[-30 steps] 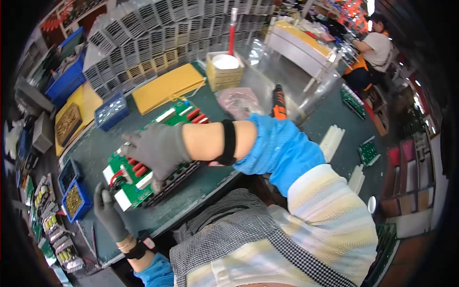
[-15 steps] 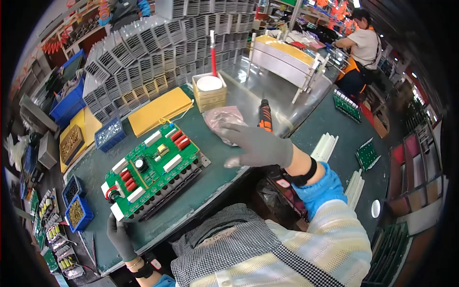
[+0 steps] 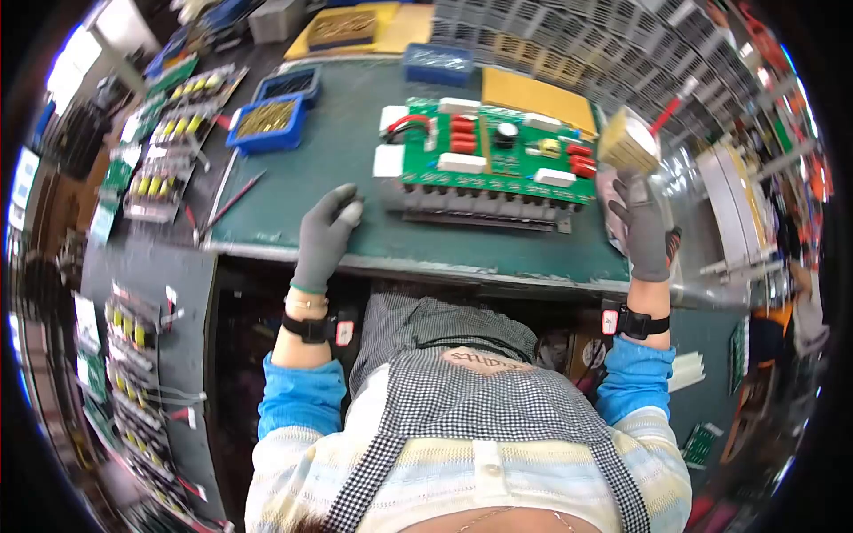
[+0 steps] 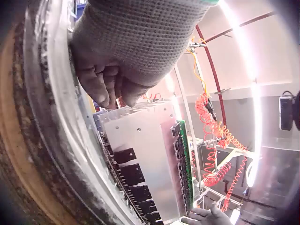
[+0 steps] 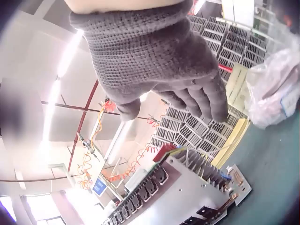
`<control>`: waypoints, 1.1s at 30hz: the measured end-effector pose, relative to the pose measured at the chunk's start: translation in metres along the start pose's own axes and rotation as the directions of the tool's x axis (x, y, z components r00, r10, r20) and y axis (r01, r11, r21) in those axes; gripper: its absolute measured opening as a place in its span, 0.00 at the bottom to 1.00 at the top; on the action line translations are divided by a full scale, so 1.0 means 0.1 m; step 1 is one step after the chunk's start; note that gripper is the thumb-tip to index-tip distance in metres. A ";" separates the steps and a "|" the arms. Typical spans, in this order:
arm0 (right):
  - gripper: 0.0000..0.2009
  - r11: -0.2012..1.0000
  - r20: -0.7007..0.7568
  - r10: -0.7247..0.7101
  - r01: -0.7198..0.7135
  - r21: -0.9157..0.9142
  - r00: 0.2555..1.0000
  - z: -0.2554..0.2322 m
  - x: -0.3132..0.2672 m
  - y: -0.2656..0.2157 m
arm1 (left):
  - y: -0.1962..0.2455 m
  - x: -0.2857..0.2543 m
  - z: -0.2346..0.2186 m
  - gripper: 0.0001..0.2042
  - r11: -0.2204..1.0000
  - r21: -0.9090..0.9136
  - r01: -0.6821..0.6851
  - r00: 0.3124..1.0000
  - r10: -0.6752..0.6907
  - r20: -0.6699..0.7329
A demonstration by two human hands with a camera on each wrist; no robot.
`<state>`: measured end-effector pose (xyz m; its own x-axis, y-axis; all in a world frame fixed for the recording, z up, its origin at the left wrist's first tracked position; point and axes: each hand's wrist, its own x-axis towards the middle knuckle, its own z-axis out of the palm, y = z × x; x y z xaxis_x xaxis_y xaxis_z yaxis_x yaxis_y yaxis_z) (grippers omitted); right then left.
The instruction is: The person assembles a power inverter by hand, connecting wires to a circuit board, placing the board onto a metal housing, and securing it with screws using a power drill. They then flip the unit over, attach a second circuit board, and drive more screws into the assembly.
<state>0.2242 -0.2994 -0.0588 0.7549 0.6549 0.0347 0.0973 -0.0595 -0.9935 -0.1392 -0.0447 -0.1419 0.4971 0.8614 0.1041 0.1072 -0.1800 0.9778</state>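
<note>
A green circuit board (image 3: pixel 524 164) with red and white parts lies on a metal heatsink (image 3: pixel 480 206) on the green table. Left of it, my gloved left hand (image 3: pixel 325 235) rests at the table's front edge with fingers loosely bent, holding nothing; the left wrist view has the heatsink (image 4: pixel 147 159) beyond those fingers. My gloved right hand (image 3: pixel 647 233) is right of the board, beside a pink plastic bag (image 3: pixel 613 213). In the right wrist view its relaxed fingers hold nothing, apart from the heatsink (image 5: pixel 187 187) below and the bag (image 5: pixel 272 89).
Blue bins of small parts (image 3: pixel 267 126) stand at the table's back left, with a yellow stack (image 3: pixel 538 98) behind the board. A box (image 3: pixel 629 142) is at the back right. A thin tool (image 3: pixel 235 197) lies at left. Grey racks (image 3: pixel 569 35) line the back.
The head view has swung left. My right hand moved off the board to its right side, over by the pink bag. My left hand is now apart from the board's corner.
</note>
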 end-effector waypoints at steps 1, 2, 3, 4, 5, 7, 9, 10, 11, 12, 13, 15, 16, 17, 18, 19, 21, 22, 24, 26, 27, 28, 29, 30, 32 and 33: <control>0.29 0.997 -0.033 0.019 -0.017 0.079 0.999 0.04 0.14 0.13 | -0.01 -0.01 -0.03 0.17 0.999 -0.029 0.017 1.000 -0.017 -0.005; 0.31 0.987 -0.076 0.046 -0.033 0.156 0.996 0.08 0.24 0.24 | -0.01 -0.01 -0.05 0.17 0.998 -0.060 0.021 1.000 -0.022 -0.004; 0.33 0.976 -0.028 0.098 -0.091 0.198 0.995 0.12 0.31 0.32 | -0.02 -0.01 -0.05 0.17 0.995 -0.095 0.022 1.000 -0.021 0.004; 0.34 0.961 0.015 0.145 -0.144 0.236 0.989 0.15 0.38 0.38 | -0.03 -0.01 -0.06 0.17 0.991 -0.131 0.016 1.000 -0.015 0.015; 0.36 0.942 0.054 0.188 -0.196 0.274 0.981 0.23 0.39 0.34 | -0.04 -0.02 -0.07 0.17 0.988 -0.157 0.013 1.000 -0.009 0.026; 0.31 0.927 0.126 0.163 -0.196 0.321 0.979 0.39 0.39 0.26 | -0.07 -0.01 -0.09 0.18 0.979 -0.206 -0.005 0.998 0.017 0.056; 0.31 0.920 0.138 0.122 -0.164 0.356 0.983 0.44 0.44 0.30 | -0.10 -0.03 -0.11 0.18 0.975 -0.223 0.008 0.998 0.005 0.056; 0.29 0.886 0.309 0.086 -0.215 0.412 0.947 0.32 0.57 0.44 | -0.10 -0.04 -0.13 0.18 0.976 -0.218 0.008 0.998 0.005 0.061; 0.27 0.851 0.462 0.033 -0.267 0.451 0.886 0.13 0.67 0.49 | -0.07 -0.04 -0.13 0.18 0.976 -0.219 0.003 0.997 0.013 0.072; 0.26 0.792 0.422 -0.034 -0.234 0.565 0.906 0.34 0.52 0.37 | -0.02 -0.06 -0.13 0.18 0.982 -0.190 -0.005 0.998 0.017 0.058; 0.26 0.868 0.266 0.023 -0.151 0.473 0.964 0.45 0.40 0.28 | -0.03 -0.05 -0.13 0.17 0.977 -0.213 0.019 0.998 -0.006 0.061; 0.26 0.877 0.031 0.166 -0.162 0.452 0.986 0.64 0.30 0.11 | -0.10 -0.03 -0.12 0.16 0.977 -0.211 0.009 0.998 0.006 0.068; 0.27 0.838 0.117 0.158 -0.196 0.509 0.981 0.61 0.35 0.11 | -0.10 0.00 -0.12 0.17 0.976 -0.218 -0.015 0.998 0.028 0.059; 0.28 0.790 0.204 0.158 -0.248 0.561 0.966 0.51 0.40 0.19 | -0.11 -0.01 -0.12 0.17 0.976 -0.217 -0.023 0.998 0.036 0.054; 0.29 0.733 0.287 0.162 -0.310 0.606 0.944 0.44 0.42 0.26 | -0.13 -0.04 -0.12 0.17 0.977 -0.213 -0.023 0.998 0.036 0.056; 0.29 0.738 0.327 0.123 -0.307 0.601 0.937 0.40 0.48 0.33 | -0.12 -0.04 -0.13 0.18 0.977 -0.211 -0.015 0.998 0.027 0.056; 0.30 0.743 0.387 0.049 -0.292 0.602 0.921 0.42 0.46 0.34 | -0.05 -0.06 -0.14 0.18 0.979 -0.204 0.005 0.997 0.011 0.077; 0.31 0.869 0.173 0.179 -0.239 0.434 0.968 0.41 0.40 0.35 | -0.06 -0.06 -0.12 0.17 0.977 -0.215 0.017 0.998 -0.003 0.062; 0.23 0.997 0.154 -0.015 0.003 0.076 0.988 0.37 0.37 0.41 | -0.07 -0.04 -0.10 0.17 0.972 -0.233 0.029 0.998 -0.017 0.055; 0.21 0.999 0.154 -0.005 -0.001 0.038 0.988 0.30 0.32 0.53 | -0.09 -0.02 -0.08 0.17 0.976 -0.216 0.021 0.998 -0.010 0.054; 0.20 1.000 0.154 0.001 -0.004 0.020 0.988 0.31 0.27 0.54 | -0.08 -0.02 -0.07 0.17 0.980 -0.198 0.012 0.999 -0.003 0.047; 0.21 0.954 0.067 0.144 -0.156 0.255 0.987 0.35 0.20 0.47 | -0.07 -0.03 -0.06 0.17 0.989 -0.148 0.004 0.999 0.004 0.050; 0.23 0.830 0.022 0.296 -0.268 0.488 0.955 0.36 0.16 0.44 | -0.07 -0.03 -0.04 0.17 0.991 -0.137 0.002 0.999 0.004 0.044; 0.25 0.835 0.021 0.286 -0.260 0.485 0.958 0.35 0.15 0.48 | -0.07 -0.02 -0.02 0.18 0.992 -0.125 -0.002 0.999 0.006 0.034; 0.29 0.843 0.029 0.264 -0.245 0.478 0.964 0.30 0.17 0.59 | -0.05 -0.03 -0.02 0.19 0.994 -0.106 -0.012 0.999 0.015 0.033; 0.31 0.842 0.055 0.279 -0.272 0.466 0.959 0.25 0.20 0.63 | -0.03 -0.03 -0.01 0.21 0.993 -0.116 -0.008 1.000 0.010 0.018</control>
<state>0.2291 -0.2707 -0.1237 0.7149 0.6528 -0.2504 -0.4260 0.1227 -0.8964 -0.1420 -0.0459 -0.1448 0.5134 0.8510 0.1104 0.0027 -0.1302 0.9915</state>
